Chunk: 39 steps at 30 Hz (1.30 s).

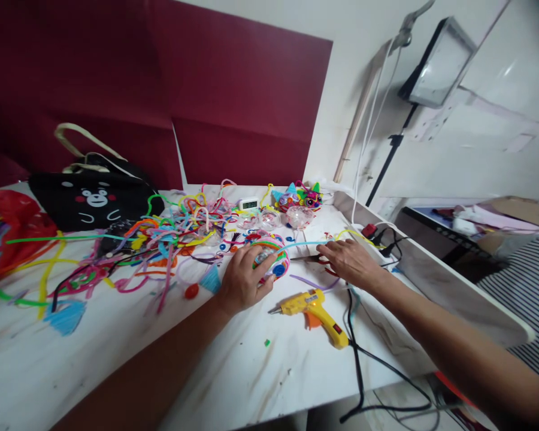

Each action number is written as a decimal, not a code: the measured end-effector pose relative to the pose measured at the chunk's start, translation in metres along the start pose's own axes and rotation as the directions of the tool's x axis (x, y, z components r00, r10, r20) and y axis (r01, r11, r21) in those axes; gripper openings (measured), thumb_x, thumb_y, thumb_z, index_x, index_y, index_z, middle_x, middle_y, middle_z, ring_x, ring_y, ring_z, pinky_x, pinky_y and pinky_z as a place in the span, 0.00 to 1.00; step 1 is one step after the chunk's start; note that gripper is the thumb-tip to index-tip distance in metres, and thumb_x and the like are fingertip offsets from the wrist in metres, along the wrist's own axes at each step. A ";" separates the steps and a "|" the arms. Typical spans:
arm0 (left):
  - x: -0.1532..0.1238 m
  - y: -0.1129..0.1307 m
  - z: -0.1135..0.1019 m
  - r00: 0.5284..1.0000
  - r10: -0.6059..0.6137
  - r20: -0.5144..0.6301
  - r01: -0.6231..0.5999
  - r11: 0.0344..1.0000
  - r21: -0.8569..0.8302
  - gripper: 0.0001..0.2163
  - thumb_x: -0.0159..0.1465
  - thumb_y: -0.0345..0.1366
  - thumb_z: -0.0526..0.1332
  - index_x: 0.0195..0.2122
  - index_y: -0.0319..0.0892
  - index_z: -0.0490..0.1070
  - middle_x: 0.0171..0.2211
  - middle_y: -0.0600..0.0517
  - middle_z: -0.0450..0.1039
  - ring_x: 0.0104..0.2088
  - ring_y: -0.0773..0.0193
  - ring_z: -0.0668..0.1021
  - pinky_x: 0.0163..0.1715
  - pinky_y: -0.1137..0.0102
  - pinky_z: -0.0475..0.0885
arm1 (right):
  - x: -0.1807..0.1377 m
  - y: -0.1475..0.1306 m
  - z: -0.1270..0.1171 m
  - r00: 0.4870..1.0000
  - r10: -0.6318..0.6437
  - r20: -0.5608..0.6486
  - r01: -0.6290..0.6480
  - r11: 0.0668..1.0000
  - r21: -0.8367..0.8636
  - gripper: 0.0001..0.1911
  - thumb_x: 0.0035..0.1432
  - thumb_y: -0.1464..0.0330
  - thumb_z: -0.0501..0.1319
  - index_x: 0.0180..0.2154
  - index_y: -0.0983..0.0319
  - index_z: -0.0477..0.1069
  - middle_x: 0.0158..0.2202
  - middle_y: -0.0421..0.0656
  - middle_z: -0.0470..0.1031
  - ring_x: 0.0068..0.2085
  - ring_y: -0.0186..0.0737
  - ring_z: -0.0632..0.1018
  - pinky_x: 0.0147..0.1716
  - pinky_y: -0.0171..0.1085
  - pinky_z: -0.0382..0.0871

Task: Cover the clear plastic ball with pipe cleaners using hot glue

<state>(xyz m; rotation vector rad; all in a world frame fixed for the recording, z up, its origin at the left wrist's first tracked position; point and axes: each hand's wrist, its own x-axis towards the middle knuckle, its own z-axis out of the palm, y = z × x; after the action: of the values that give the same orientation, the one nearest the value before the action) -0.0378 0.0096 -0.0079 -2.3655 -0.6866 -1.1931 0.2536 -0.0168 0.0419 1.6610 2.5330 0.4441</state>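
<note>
The glue gun (314,308) lies nearest the bench's front edge; mind its nozzle. At mid-bench your left hand (242,278) is clamped on the ball (269,260); hold it steady. Your right hand (350,262) lies on the scissors (314,258), fingers apart.

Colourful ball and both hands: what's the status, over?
Left hand gripping colourful ball. Right hand flat on scissors. Yellow glue gun lies nearby, unheld, cord trailing.

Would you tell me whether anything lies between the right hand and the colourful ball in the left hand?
Only what looks like dark scissors, lying on the table from the fingertips of the right hand toward the colourful ball that the left hand grips.
</note>
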 end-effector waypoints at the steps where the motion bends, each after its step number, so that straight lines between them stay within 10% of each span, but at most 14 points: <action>1: 0.000 0.000 0.000 1.000 -0.002 0.002 0.002 1.000 0.000 0.17 0.62 0.36 0.60 0.52 0.38 0.73 0.49 0.39 0.66 0.49 0.49 0.70 0.50 0.52 0.71 | -0.002 0.002 -0.002 1.000 -0.016 -0.011 0.016 1.000 0.016 0.16 0.62 0.77 0.53 0.51 0.64 0.69 0.41 0.53 0.76 0.43 0.48 0.78 0.42 0.41 0.65; 8: -0.001 0.000 0.000 1.000 -0.027 -0.001 0.027 1.000 -0.003 0.17 0.62 0.36 0.60 0.52 0.41 0.73 0.49 0.40 0.66 0.49 0.50 0.70 0.50 0.53 0.71 | -0.026 0.006 -0.005 0.989 -0.123 -0.084 0.138 0.970 0.199 0.22 0.57 0.77 0.57 0.54 0.62 0.68 0.48 0.50 0.76 0.49 0.43 0.77 0.47 0.37 0.68; 15: 0.000 0.000 0.001 1.000 -0.006 -0.001 0.006 1.000 -0.004 0.18 0.62 0.35 0.60 0.52 0.37 0.73 0.48 0.38 0.66 0.48 0.49 0.69 0.48 0.53 0.71 | -0.040 -0.027 -0.006 0.991 -0.004 -0.134 0.069 0.870 0.488 0.16 0.63 0.71 0.53 0.52 0.63 0.67 0.39 0.46 0.74 0.33 0.37 0.75 0.33 0.34 0.67; 39: 0.000 0.000 0.000 1.000 -0.022 0.014 0.022 1.000 -0.007 0.18 0.62 0.35 0.60 0.53 0.38 0.72 0.49 0.39 0.65 0.49 0.48 0.69 0.50 0.52 0.71 | -0.006 -0.058 0.019 0.977 0.095 -0.192 0.013 0.869 0.495 0.18 0.67 0.59 0.52 0.52 0.62 0.67 0.45 0.48 0.75 0.43 0.44 0.77 0.42 0.39 0.69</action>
<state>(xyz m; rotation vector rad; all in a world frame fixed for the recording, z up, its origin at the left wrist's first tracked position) -0.0377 0.0098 -0.0078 -2.3800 -0.7162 -1.1913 0.2087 -0.0401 0.0062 1.9157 2.9583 -0.0496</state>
